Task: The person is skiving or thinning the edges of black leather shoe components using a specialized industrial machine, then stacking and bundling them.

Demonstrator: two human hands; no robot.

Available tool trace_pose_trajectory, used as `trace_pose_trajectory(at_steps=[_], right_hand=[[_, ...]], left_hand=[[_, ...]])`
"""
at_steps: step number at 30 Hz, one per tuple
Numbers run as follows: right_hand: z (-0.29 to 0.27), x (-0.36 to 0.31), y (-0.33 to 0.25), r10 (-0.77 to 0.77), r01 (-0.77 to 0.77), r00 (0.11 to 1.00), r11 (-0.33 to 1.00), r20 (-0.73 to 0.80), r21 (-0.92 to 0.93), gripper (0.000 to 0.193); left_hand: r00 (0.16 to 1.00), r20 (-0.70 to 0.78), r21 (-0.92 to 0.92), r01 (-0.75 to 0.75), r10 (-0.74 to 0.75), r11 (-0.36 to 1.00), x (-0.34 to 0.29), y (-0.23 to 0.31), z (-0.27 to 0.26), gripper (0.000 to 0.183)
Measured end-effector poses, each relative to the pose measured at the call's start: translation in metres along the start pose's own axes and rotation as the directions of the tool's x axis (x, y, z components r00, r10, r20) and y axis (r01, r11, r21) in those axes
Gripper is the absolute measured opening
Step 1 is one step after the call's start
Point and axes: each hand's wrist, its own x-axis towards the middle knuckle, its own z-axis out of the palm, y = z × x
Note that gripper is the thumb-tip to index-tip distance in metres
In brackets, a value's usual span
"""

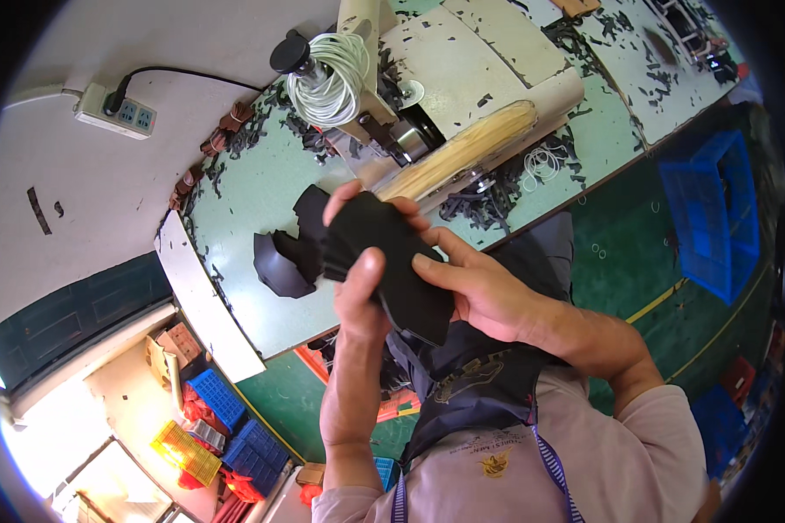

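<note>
A black, leather-like cut piece (401, 270), seemingly one of a small stack, is held up between my two hands over the table's front edge. My left hand (361, 292) wraps it from the left, thumb on the face and fingertips showing past the far edge. On the other side, my right hand (484, 288) pinches its right edge between thumb and fingers. More curved black pieces (285, 266) lie on the pale green table (227, 296), just left of my left hand. Beyond my hands stands a bench machine (414, 144) with a wooden strip (471, 148) along its front.
Black scraps (480, 209) litter the tabletop. A coil of white cord (330, 83) hangs on the machine's post. A power strip (118, 112) is at the left. Blue crates stand on the floor, one (706, 218) at right, others (253, 458) at lower left.
</note>
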Motion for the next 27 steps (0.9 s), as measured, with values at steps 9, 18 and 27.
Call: trace_pose_trajectory(at_steps=[9,18,27], right_hand=[[-0.005,0.006,-0.002,-0.218,0.211,0.973,0.973,-0.073,-0.097,0.043],[-0.027,0.028,-0.008,-0.313,0.244,0.942,0.887,-0.12,-0.393,0.036],[-0.039,0.048,-0.018,-0.283,0.228,0.942,0.934,-0.182,-0.274,0.033]], left_hand=[[0.998,-0.032,0.222,0.057,-0.051,0.973,0.012,-0.004,-0.027,0.069],[0.882,-0.217,0.7,0.439,-0.418,0.564,0.058,0.036,-0.042,0.042],[0.87,-0.42,0.863,0.471,-0.258,0.185,0.083,0.024,-0.053,0.034]])
